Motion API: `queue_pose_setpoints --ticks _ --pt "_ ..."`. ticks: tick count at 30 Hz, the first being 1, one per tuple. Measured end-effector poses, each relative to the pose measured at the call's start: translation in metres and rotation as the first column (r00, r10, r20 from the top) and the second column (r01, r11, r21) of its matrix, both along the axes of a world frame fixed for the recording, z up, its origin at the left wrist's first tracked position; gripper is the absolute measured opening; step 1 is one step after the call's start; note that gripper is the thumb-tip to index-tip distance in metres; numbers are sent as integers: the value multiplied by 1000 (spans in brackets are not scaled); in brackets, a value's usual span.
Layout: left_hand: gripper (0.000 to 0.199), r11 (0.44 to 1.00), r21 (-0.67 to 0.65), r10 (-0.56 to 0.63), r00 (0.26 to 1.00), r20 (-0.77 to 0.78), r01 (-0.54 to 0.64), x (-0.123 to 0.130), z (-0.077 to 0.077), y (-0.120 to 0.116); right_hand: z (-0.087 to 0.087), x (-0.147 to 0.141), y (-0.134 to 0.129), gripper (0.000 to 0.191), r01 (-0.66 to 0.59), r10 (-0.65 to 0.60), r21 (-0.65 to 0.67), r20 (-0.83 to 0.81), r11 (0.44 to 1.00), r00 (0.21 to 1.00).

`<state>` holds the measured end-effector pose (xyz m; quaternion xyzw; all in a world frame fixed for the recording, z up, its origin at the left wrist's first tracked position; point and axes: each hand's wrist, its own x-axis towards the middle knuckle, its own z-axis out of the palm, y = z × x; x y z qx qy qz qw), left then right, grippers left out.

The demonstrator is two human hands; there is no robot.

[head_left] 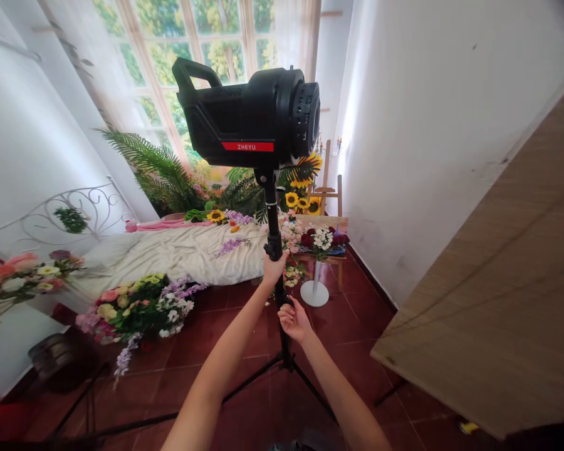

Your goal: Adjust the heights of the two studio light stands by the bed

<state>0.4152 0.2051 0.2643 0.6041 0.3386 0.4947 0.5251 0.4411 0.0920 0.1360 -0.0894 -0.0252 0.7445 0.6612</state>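
A black studio light (244, 116) with a red label reading ZHEYU sits on top of a black light stand (273, 219). My left hand (275, 268) is wrapped around the pole just below the upper collar. Lower down, my right hand (295, 319) has its fingers curled in at a knob on the lower collar (284, 300); the knob is mostly hidden by the fingers. The stand's legs (251, 377) spread out on the dark red tiled floor (207, 338).
Behind the stand is a bed (145, 250) with a cream cover and scattered flowers. Flower bunches (136, 307) stand at left, a white-based flower stand (314, 292) and wooden easel (339, 194) at right. A wood-look panel (507, 300) leans at the right. Another light's leg (136, 424) crosses the floor.
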Motion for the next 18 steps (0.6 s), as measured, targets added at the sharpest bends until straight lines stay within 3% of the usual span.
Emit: queue_pose_setpoints --ticks 8,10,12,14,16,18 --pt "28 998 -39 54 998 -29 -55 6 6 -1 -6 9 3 41 -36 36 30 -14 999 999" --pt "28 996 -59 63 998 -18 -64 8 7 -2 -10 10 4 41 -26 21 46 97 999 995" --pt "27 995 -70 65 998 -7 -65 9 7 -2 -14 13 5 41 9 -16 23 335 1000 942" --pt "27 996 -77 55 998 1 -55 10 7 -2 -14 21 5 39 77 -65 10 653 997 755" --pt "25 995 -85 52 999 7 -51 10 7 -2 -12 32 4 33 143 -153 102 898 985 413" --pt "24 994 -94 61 998 10 -59 11 6 0 -7 45 3 24 149 -274 266 961 952 31"
